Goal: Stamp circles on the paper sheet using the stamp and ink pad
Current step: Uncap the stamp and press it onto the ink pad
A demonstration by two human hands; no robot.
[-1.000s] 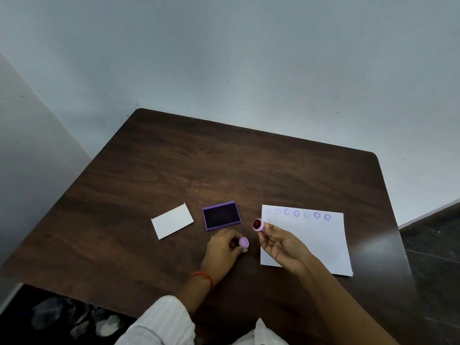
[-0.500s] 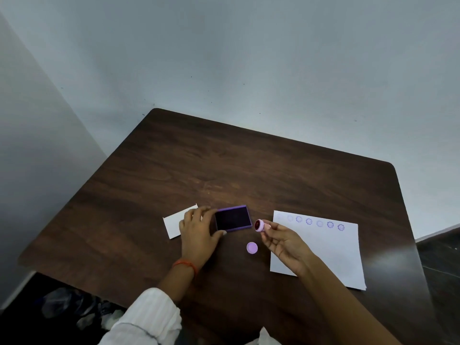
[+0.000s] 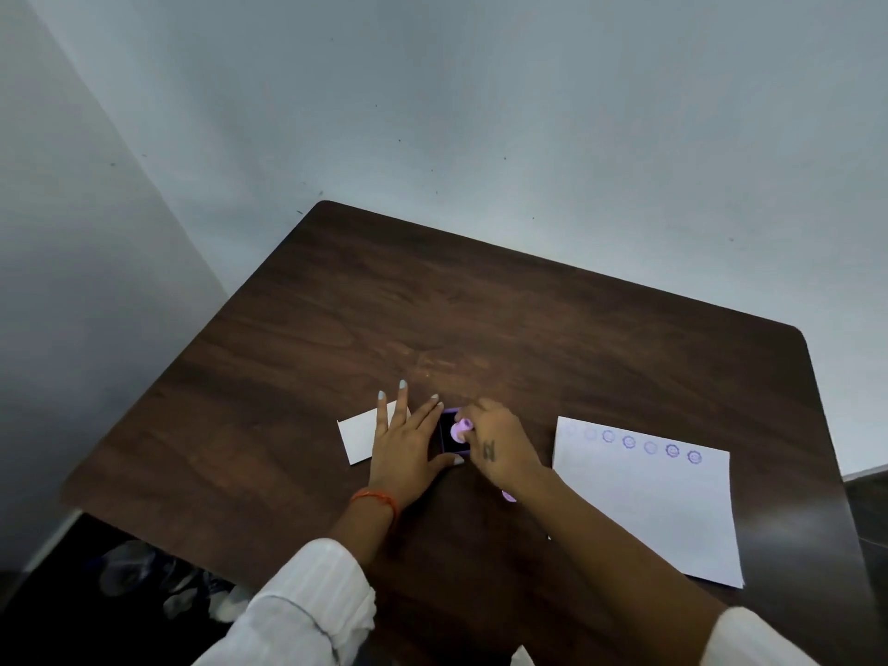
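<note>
Our left hand (image 3: 406, 444) lies spread, steadying the ink pad (image 3: 450, 437); our right hand (image 3: 499, 447) pinches the stamp (image 3: 461, 429) onto it. We press squarely; paper (image 3: 644, 497) waits right of the pad

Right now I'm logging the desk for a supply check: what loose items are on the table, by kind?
Paper sheet with stamped circles: 1
Small white card: 1
Ink pad: 1
Stamp: 1
Stamp cap: 1
Total: 5
</note>
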